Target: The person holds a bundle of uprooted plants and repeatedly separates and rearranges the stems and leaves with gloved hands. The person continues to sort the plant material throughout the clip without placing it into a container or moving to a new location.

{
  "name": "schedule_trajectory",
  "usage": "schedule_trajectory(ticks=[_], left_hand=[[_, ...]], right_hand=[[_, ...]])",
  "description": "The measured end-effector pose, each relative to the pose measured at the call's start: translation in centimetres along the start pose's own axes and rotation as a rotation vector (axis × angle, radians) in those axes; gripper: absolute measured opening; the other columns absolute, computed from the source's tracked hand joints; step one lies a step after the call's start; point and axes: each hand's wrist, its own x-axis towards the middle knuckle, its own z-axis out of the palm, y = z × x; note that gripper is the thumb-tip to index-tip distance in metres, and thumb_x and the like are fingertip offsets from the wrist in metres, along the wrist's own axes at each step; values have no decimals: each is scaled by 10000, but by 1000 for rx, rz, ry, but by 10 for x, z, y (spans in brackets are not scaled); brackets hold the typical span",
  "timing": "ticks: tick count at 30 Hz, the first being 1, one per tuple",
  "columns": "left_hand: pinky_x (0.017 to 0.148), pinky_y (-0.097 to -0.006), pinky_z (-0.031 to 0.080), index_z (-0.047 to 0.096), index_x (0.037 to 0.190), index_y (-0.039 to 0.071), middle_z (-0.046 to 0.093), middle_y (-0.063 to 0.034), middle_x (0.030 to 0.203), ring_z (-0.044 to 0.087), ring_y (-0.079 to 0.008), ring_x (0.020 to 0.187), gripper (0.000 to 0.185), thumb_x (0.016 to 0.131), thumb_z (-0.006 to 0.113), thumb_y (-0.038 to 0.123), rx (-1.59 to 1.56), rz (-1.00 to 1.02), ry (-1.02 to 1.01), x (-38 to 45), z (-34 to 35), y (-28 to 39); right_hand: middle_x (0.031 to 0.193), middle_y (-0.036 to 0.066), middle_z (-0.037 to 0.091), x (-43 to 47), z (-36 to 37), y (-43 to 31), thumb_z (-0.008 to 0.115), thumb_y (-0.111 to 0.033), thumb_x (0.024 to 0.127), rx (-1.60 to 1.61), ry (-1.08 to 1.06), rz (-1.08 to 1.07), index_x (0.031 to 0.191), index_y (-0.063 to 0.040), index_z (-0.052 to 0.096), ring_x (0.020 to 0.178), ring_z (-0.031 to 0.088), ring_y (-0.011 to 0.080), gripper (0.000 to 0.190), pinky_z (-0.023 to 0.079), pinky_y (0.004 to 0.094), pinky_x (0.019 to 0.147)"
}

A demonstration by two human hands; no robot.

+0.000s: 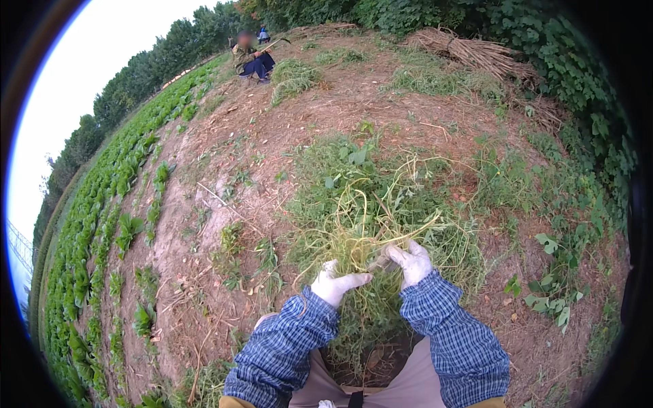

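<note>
My left hand (337, 283), in a pale work glove, is around the near side of a tangle of yellowish-green weed stems (357, 250). Its thumb points right across the stems, and most of its fingers are hidden behind them. My right hand (410, 262), gloved alike, grips the same tangle from the right with its fingers curled in. Under and beyond both hands lies a heap of pulled green weeds (331, 168), some with broad leaves. More weed foliage (362, 326) hangs between my knees.
Rows of leafy green vegetables (127, 173) run along the left. A dry stick (224, 204) lies on bare soil. Farther off, a person (252, 58) squats holding a long-handled sickle (275, 45) by a weed pile (293, 76). Bundled dry stalks (474, 51) lie by dense shrubs (566, 56).
</note>
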Motion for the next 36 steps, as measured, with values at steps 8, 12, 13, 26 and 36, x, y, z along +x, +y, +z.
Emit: schedule_trajectory(ticks=[8, 12, 13, 26, 36], left_hand=[[990, -347, 466, 526, 1270, -3, 692, -119, 1115, 631, -201, 1074, 472, 828, 690, 24, 21, -13, -179, -1, -1, 6], [1001, -352, 465, 519, 1258, -15, 693, -131, 1109, 636, -212, 1080, 460, 830, 685, 15, -12, -15, -200, -1, -3, 2], [1008, -353, 462, 510, 1259, -23, 692, -137, 1110, 637, -215, 1083, 465, 829, 684, 10, -19, -24, -195, -2, -3, 2], [947, -400, 499, 617, 1131, -52, 699, -187, 1059, 671, -278, 1024, 385, 750, 673, -77, -248, 28, 44, -4, -4, 10], [974, -386, 478, 606, 1171, -44, 697, -171, 1089, 661, -261, 1032, 405, 773, 680, -41, -205, -20, 82, -2, 2, 10]], right_hand=[[849, 77, 673, -3, 4, -21, 615, -46, 880, 56, 196, -50, 1034, -6, 623, 639, 593, 149, 159, 490, 289, 629], [810, 76, 670, 7, -6, -17, 635, -49, 849, 34, 254, -74, 997, 1, 618, 574, 572, 138, 157, 475, 270, 582], [800, 79, 667, 8, -7, -18, 634, -49, 848, 44, 263, -77, 988, 3, 615, 560, 567, 140, 151, 473, 276, 560], [776, 110, 616, 42, -70, -43, 654, -58, 851, 80, 407, -163, 988, 30, 502, 518, 542, 164, 223, 474, 344, 453], [793, 87, 653, -1, -6, -25, 689, -36, 824, -193, -90, 148, 1042, 17, 587, 494, 526, 112, 246, 444, 277, 475]])
